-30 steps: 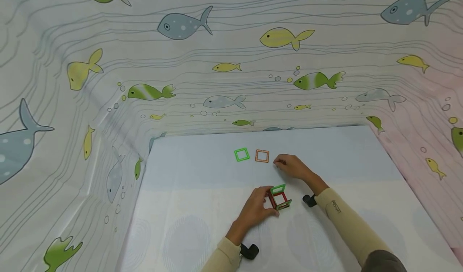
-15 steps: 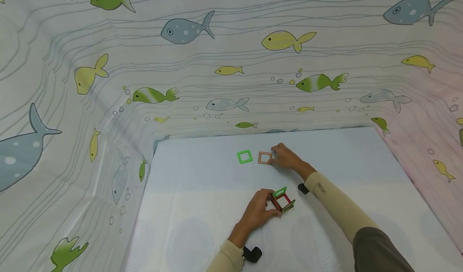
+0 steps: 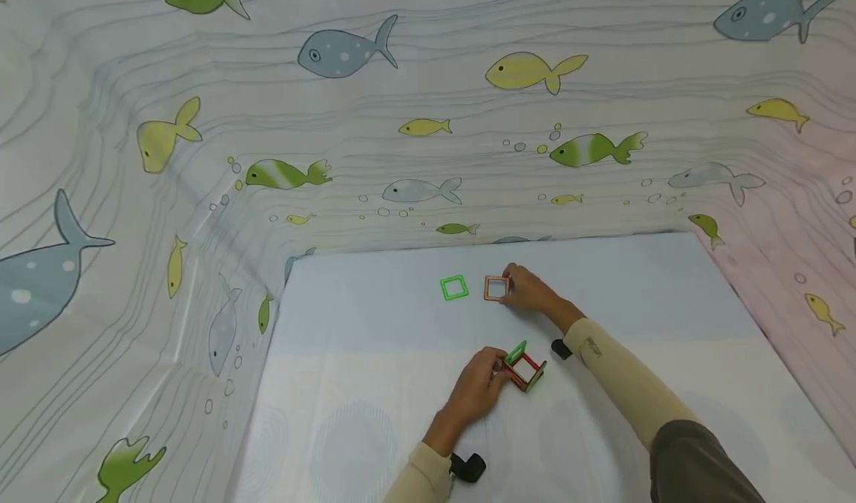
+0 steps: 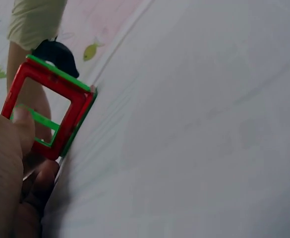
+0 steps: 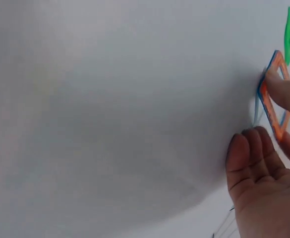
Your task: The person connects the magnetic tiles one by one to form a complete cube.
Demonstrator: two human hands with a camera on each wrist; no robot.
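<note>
Grip: right hand [image 3: 528,289] pinches orange square plastic frame [image 3: 487,288] toward far edge of white table [image 3: 374,317], near bright-green square plastic frame [image 3: 444,290]; left hand [image 3: 476,385] grips red-and-green box of square plastic frames [image 3: 519,381], closer in.

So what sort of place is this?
Perhaps a play corner: fish-patterned sheeting rises behind and beside a pale tabletop, where the right hand holds a toy-like orange square frame.

1 green square [image 3: 458,297] lies on the white table [image 3: 374,325].
</note>
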